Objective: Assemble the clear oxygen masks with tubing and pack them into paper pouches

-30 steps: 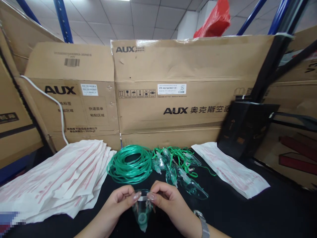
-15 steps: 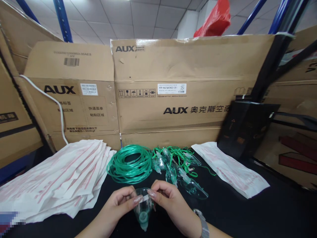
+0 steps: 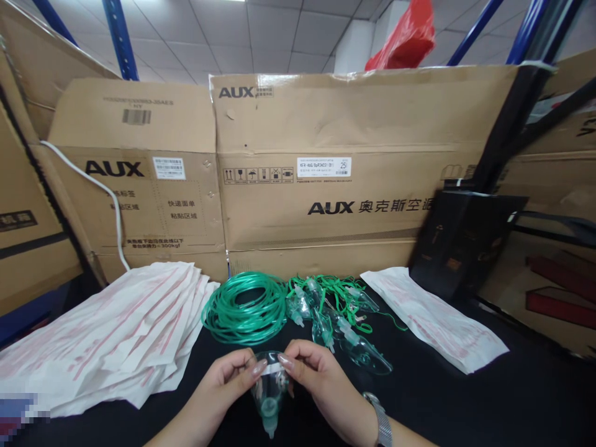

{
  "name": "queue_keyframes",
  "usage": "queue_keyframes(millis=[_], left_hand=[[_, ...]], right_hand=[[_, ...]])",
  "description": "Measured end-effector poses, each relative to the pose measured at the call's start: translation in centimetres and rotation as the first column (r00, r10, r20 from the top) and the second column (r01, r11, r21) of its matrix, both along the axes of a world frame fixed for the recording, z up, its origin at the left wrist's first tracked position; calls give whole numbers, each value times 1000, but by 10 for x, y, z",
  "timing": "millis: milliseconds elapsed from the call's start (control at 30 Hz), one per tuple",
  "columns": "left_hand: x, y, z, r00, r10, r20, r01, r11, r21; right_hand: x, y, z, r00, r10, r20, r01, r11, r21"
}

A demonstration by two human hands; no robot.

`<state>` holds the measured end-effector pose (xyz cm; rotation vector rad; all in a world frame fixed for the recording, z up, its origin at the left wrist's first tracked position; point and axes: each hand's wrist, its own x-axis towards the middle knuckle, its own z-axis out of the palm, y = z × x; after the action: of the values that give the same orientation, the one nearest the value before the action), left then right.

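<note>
Both hands pinch the wide end of a clear green oxygen mask (image 3: 270,391), held low at the front with its connector pointing down toward me. My left hand (image 3: 231,380) is closed on its left edge, thumb on top. On the right edge, my right hand (image 3: 313,375) grips with thumb and fingers, beside a pale strip across the mask, which looks like the metal nose clip. Just beyond lies a coil of green tubing (image 3: 218,316). Several more masks (image 3: 367,354) with green elastic straps (image 3: 338,287) lie in a heap to its right.
Many white paper pouches with red print (image 3: 135,335) are fanned out at the left. One more pouch (image 3: 437,320) lies at the right, near a black paper bag (image 3: 459,248). Large cardboard panels (image 3: 363,118) stand behind the black table surface (image 3: 447,403). A white cable (image 3: 118,230) hangs at left.
The mask has tilted slightly, its connector end a little lower and nearer to me. My left thumb has shifted slightly on the edge. Both hands keep their hold.
</note>
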<state>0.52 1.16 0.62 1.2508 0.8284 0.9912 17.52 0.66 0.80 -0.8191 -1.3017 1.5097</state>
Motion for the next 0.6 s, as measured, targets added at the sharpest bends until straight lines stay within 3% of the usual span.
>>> queue_keyframes(millis=[200,400,600], left_hand=[[-1,1,-1,1000,8,4,-8,1000,-13],[-3,1,-1,987,-7,160,22,996,-87],[-1,2,-4,995,-38,92,39,999,-9]], right_hand=[[1,0,4,995,-18,101,15,999,35],[0,3,0,998,-53,38,54,998,-15],[0,4,-1,997,-56,62,56,998,-4]])
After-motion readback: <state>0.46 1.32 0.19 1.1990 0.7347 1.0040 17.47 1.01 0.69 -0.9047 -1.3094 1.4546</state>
